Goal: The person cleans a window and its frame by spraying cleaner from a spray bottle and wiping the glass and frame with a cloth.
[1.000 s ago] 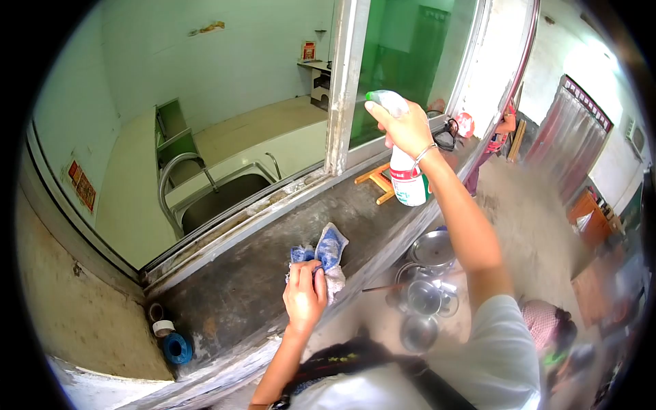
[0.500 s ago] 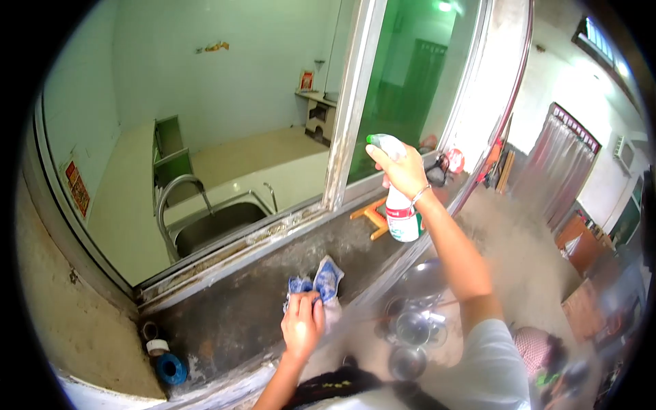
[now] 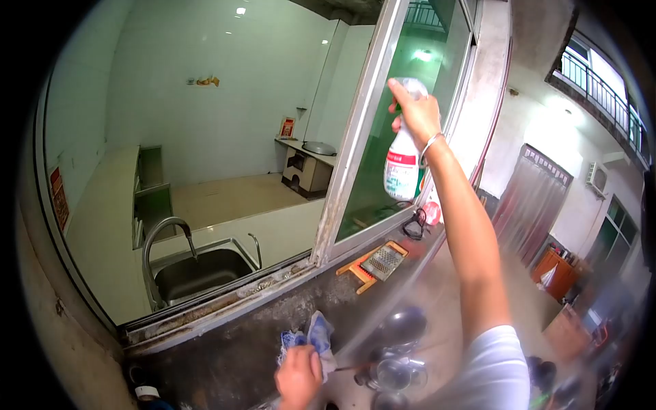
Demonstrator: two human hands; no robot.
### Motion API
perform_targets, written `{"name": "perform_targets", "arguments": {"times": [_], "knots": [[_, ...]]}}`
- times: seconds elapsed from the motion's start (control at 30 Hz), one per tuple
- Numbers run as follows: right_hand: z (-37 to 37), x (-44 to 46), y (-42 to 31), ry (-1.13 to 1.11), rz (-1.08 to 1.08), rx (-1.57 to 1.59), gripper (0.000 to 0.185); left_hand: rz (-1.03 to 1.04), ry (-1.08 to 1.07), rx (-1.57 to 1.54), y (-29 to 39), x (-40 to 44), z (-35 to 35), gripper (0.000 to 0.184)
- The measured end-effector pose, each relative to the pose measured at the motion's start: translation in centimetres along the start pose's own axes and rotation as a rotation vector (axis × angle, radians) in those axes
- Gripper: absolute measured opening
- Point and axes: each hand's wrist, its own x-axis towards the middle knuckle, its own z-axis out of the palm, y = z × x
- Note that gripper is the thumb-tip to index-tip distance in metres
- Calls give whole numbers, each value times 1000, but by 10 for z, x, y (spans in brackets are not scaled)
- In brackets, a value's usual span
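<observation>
My right hand (image 3: 422,117) is closed around the neck of a white spray bottle (image 3: 402,167) with a red band and green print. It is raised in front of the green-tinted window pane (image 3: 372,160), near the white frame. A bracelet circles that wrist. Low in the view, my left hand (image 3: 298,376) grips a crumpled blue-and-white cloth (image 3: 319,336) just above the dark sill (image 3: 225,355). A wooden-framed grater (image 3: 374,266) lies farther along the sill, with a pair of black-rimmed glasses (image 3: 414,224) beyond it.
Through the open window are a steel sink (image 3: 205,273) with a curved faucet (image 3: 152,256) and a tiled stove (image 3: 309,171). Several metal pots (image 3: 395,372) stand below on the right. A grey curtain (image 3: 533,198) hangs across a doorway.
My right hand has lifted the spray bottle higher along the pane. The view has tilted up, showing more of the grater. My left hand still holds the cloth.
</observation>
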Motion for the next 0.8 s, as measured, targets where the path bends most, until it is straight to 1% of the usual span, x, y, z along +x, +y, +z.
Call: {"name": "perform_targets", "arguments": {"times": [0.03,0.1,0.17,0.23,0.37,0.43,0.47,0.53,0.57,0.63,0.73,0.8], "knots": [[0,10,-10,26,-21,-51,48,5,6,-6,2,2,-2,12],[0,28,-24,61,-43,-64,41,6,32,-36,10,4,-4,7],[-1,39,-37,73,-99,-65,41,8,26,-31,7,4,-3,8],[-2,54,-42,64,-128,-72,52,4,12,-47,6,4,-4,9],[-4,64,-63,122,-117,-12,45,30,19,-44,5,5,-4,10],[-8,69,-74,144,-150,13,46,33,14,-49,5,6,-4,10],[-10,74,-77,182,-193,8,52,36,19,-51,6,2,-6,10],[-13,82,-82,199,-206,3,52,-115,-147,43,9,-6,-10,17],[-14,85,-85,213,-210,-2,53,-113,-143,42,8,-6,-11,17],[-20,91,-90,226,-222,10,54,-125,-205,18,7,-6,-12,19],[-24,88,-101,270,-301,-3,54,-121,-197,22,6,-7,-11,18],[-27,92,-104,276,-312,8,53,-114,-188,18,6,-7,-11,18]]}}
